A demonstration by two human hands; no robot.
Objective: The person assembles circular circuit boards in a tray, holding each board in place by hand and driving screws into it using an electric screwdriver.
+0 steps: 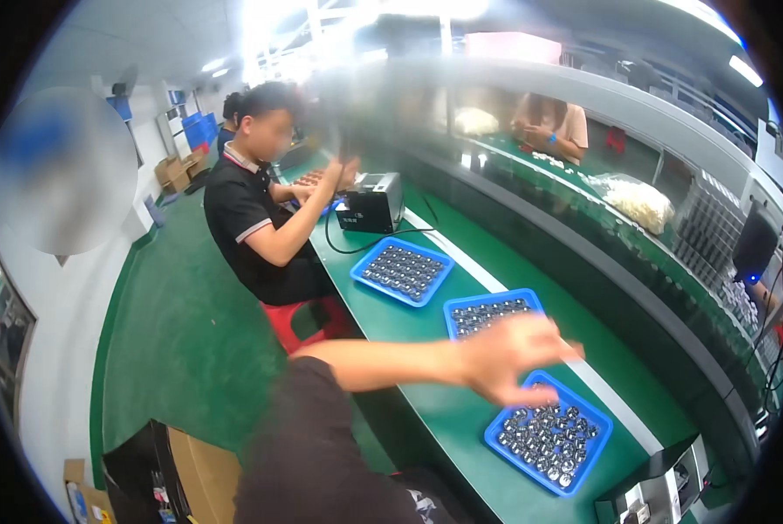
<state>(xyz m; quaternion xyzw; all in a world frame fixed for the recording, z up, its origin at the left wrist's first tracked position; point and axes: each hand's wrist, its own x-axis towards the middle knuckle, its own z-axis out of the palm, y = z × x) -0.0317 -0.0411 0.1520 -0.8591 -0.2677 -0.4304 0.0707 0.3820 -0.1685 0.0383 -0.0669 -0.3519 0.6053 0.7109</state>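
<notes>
While the left hand [509,356] hovers with fingers spread and empty, it overlaps the far rim of the nearest blue rectangular plastic tray [549,433] of small metal parts, at five o'clock. A second blue tray [490,312] lies just beyond, at twelve o'clock. Bare green bench top [448,419] opens toward seven o'clock. No right hand shows.

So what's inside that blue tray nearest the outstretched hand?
The blue tray holds many small shiny metal parts, closely packed. The left hand hovers over its far edge, hiding whatever lies beneath the fingers.
</notes>
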